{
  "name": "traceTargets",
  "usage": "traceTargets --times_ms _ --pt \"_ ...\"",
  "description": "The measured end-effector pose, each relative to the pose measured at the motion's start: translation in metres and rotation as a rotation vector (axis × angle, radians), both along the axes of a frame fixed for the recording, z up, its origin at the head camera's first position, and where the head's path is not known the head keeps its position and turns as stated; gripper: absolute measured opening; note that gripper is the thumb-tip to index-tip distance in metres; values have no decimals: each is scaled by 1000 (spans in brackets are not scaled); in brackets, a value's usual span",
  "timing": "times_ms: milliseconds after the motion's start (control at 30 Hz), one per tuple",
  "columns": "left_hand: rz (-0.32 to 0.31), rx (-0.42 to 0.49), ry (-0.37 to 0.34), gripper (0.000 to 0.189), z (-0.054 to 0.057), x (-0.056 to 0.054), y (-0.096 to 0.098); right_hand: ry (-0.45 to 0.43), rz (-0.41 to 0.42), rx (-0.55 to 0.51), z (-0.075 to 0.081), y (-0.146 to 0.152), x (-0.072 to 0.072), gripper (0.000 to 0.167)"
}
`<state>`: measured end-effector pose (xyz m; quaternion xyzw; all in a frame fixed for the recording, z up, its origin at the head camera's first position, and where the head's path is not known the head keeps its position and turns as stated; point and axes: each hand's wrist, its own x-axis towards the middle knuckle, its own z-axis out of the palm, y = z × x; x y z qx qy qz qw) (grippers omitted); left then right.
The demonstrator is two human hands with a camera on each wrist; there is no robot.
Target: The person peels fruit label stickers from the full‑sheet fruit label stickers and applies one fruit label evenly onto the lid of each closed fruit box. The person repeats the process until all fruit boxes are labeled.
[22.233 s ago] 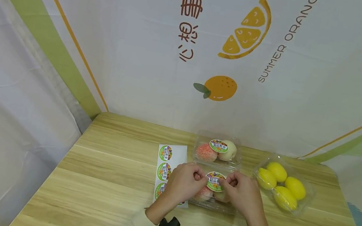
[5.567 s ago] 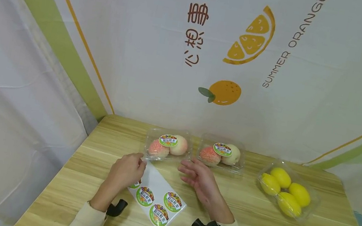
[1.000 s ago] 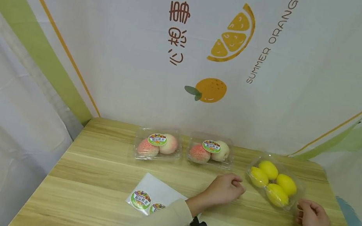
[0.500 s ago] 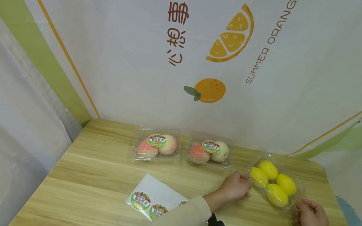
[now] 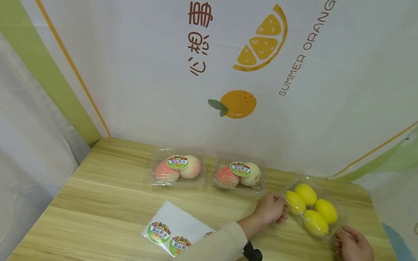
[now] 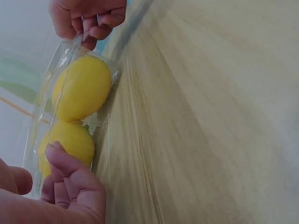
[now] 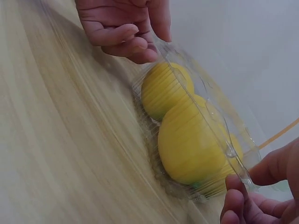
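A clear plastic fruit box (image 5: 334,234) with several yellow lemons (image 5: 315,223) inside sits at the table's right. My right hand (image 5: 356,254) pinches its near right corner; in the right wrist view, thumb and fingers (image 7: 235,198) close on the rim. At the box's left corner is my left hand (image 5: 271,209), its thumb and curled fingers (image 6: 70,175) on either side of the rim in the left wrist view. Two similar boxes, each with two peach-like fruits and a round label, stand farther left: the left box (image 5: 197,182) and the middle box (image 5: 221,182).
A white sticker sheet (image 5: 175,213) with round fruit labels (image 5: 158,232) lies on the wooden table (image 5: 96,222), partly covered by my left sleeve (image 5: 209,258). A printed cloth (image 5: 149,93) hangs behind the table's back edge.
Since the oldest frame, the labelled peach boxes have come to stand side by side and the sticker sheet has turned. Over the last second my left hand has moved right to the lemon box.
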<state>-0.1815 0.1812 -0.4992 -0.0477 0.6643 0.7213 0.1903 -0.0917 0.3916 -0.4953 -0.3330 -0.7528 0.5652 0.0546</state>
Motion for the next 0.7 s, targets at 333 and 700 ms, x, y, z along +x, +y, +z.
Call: traceTargets --times_ms 333,700 --pt "-1 -14 4 11 4 0 0 7 25 10 -1 0 0 57" --pt "-72 -12 -19 13 6 7 -10 -4 47 10 1 2 2 55"
